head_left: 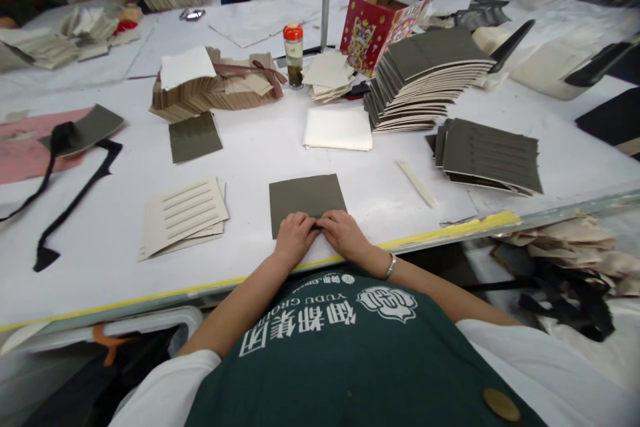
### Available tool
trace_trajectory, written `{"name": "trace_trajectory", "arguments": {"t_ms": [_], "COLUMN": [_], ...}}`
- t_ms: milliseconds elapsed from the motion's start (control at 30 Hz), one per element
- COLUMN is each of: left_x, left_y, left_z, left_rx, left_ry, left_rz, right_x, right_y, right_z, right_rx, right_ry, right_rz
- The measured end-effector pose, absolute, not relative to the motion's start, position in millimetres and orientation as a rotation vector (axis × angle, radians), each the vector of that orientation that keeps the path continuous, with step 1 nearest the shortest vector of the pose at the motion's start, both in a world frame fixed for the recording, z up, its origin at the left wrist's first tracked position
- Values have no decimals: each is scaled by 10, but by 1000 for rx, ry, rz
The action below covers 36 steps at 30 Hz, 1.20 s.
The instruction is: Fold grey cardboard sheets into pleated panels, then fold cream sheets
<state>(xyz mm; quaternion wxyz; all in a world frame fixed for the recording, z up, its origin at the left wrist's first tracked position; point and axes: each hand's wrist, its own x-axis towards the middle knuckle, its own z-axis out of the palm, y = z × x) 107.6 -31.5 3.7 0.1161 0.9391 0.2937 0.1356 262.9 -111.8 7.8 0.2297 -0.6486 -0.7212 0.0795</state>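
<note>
A dark grey-green panel (306, 195) lies flat near the table's front edge. My left hand (295, 235) and my right hand (343, 232) meet at its near edge, fingertips touching and fingers bent together. Both pinch that edge of the panel, where a small dark part shows between them. To the left are pale panels with raised ribs (187, 213), slightly fanned. On the right sits a pile of dark ribbed panels (490, 153), and a pale flat stick (417, 183) lies between it and my right hand.
Beyond are a white stack (337, 128), a small dark square (195, 137), a tied brown bundle (190, 95), a jar with orange lid (293, 57), a tall dark stack (425, 73) and a red box (375, 27). Black straps (75, 207) lie at left. A metal post (327, 0) stands behind.
</note>
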Motion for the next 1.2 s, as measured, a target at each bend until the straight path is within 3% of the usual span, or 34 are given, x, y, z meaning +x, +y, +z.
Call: {"name": "trace_trajectory", "arguments": {"t_ms": [500,667,867,1067,1200], "left_x": [1083,1068,1036,993,1221], "left_y": [-218,-184,-93,23,37], "left_z": [94,80,48,128,107], "left_rx": [2705,2805,2720,2710,2792], "left_ry": [872,917,868,1145,1035], "left_rz": [224,331,326,241,346], "right_x": [2772,2813,2889,2915,2833], "right_y": [-966,-951,-915,-837,-739], "right_z": [41,37,20,134,163], "right_rx": [-1808,-1800,-1743,-1900,-1877], "right_ry": [-2139,-2132,-2137,-2039,-2050], "right_rz": [211,106,253,251,216]}}
